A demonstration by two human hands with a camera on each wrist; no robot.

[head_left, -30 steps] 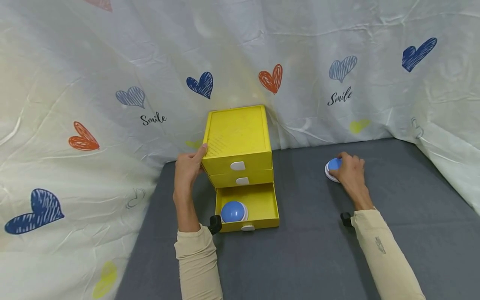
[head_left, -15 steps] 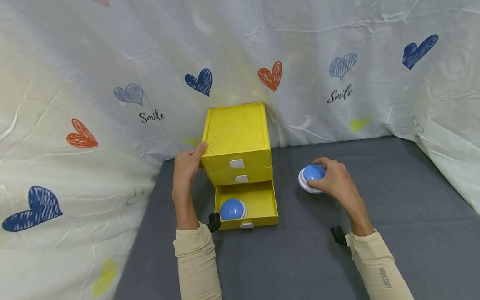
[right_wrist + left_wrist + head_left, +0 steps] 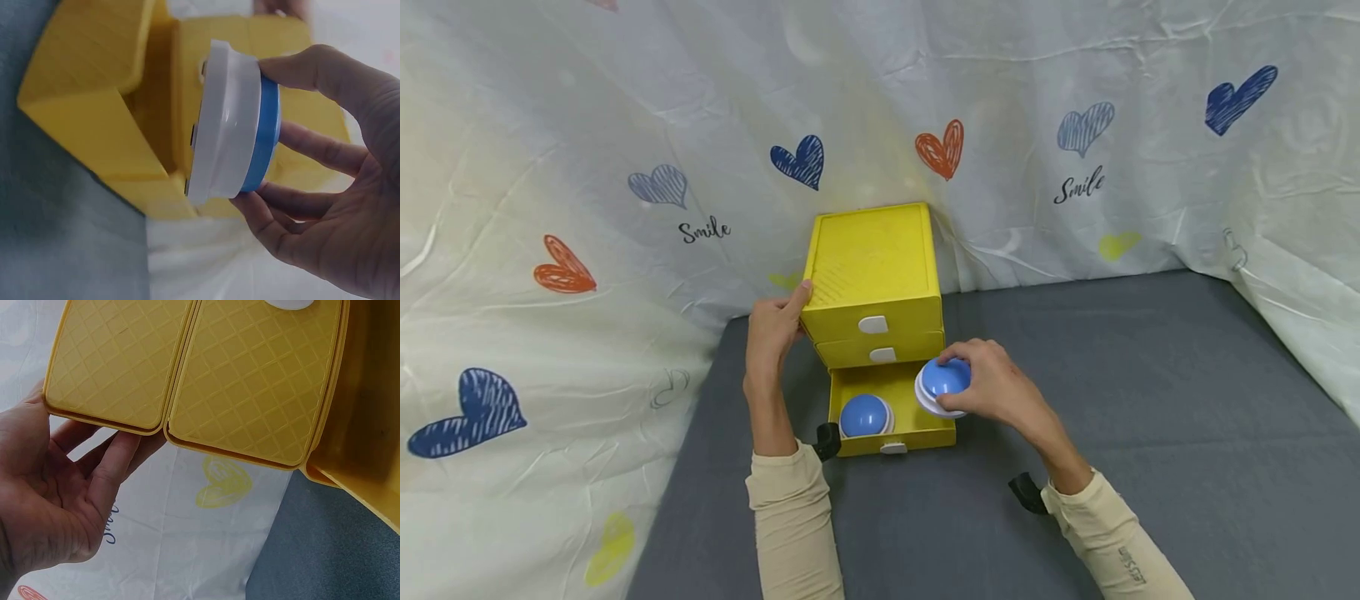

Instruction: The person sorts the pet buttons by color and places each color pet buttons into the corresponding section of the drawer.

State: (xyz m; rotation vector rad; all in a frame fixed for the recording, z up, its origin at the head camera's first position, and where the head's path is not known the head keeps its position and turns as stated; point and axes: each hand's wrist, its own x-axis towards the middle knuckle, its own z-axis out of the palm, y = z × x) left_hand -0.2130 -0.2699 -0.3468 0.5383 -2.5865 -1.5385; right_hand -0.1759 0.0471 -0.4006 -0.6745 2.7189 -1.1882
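Observation:
My right hand (image 3: 996, 383) pinches a round push button (image 3: 946, 377) with a blue dome and white base. It hangs over the right part of the pulled-out bottom drawer (image 3: 898, 439) of a yellow drawer unit (image 3: 876, 258). In the right wrist view the button (image 3: 234, 125) is tilted on its side, thumb and fingertips at its blue rim and small dark feet underneath. A second blue push button (image 3: 863, 416) lies in the drawer's left part. My left hand (image 3: 771, 333) grips the unit's upper left front corner, its thumb on top and its fingers (image 3: 112, 465) against the side.
The unit's upper two drawers, with white handles (image 3: 873, 324), are closed. A dark grey cloth (image 3: 1112, 350) covers the table. Behind it hangs a white curtain (image 3: 865, 83) printed with hearts. Black wrist camera mounts (image 3: 1028, 493) stick out from both wrists.
My right hand has lifted the push button off the cloth at the right and carried it left to over the open drawer. The left hand has stayed at the unit's corner.

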